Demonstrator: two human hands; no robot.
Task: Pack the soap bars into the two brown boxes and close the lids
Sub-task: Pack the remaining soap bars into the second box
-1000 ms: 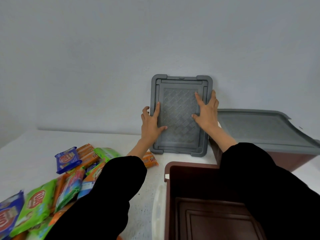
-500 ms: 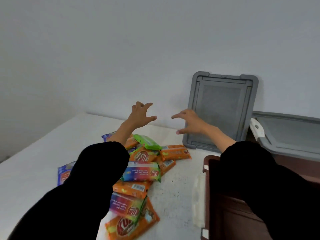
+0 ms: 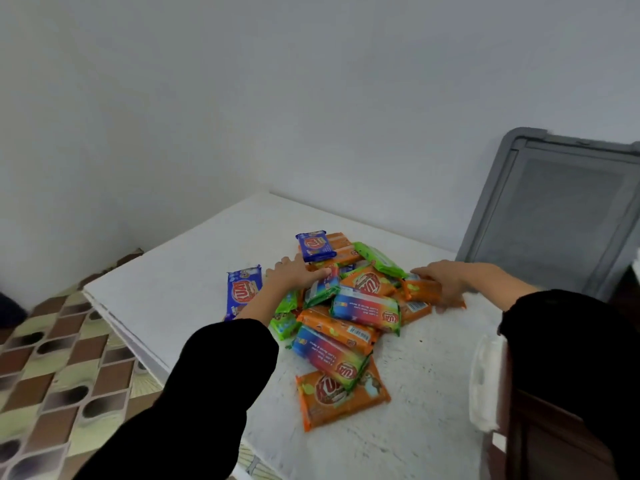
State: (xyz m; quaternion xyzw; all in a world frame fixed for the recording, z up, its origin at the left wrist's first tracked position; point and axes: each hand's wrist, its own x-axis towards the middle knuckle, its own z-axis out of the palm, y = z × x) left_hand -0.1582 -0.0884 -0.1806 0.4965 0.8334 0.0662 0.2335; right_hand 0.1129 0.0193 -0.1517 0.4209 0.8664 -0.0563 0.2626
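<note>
A heap of wrapped soap bars in orange, green, blue and rainbow wrappers lies on the white table. My left hand rests on the heap's left side, fingers stretched onto a rainbow-wrapped bar. My right hand lies on the heap's right side, fingers straight over an orange bar, thumb at its near edge. One brown box shows at the lower right edge, mostly hidden by my right sleeve, with a white latch on its side. The second box is out of view.
A grey lid leans upright against the wall at the back right. The table's left edge drops to a patterned tiled floor. Bare tabletop lies left of the heap and in front of it.
Both hands left the grey lid, swung left through the air and came down onto the soap heap. The view turned left, putting the boxes at the right edge.
</note>
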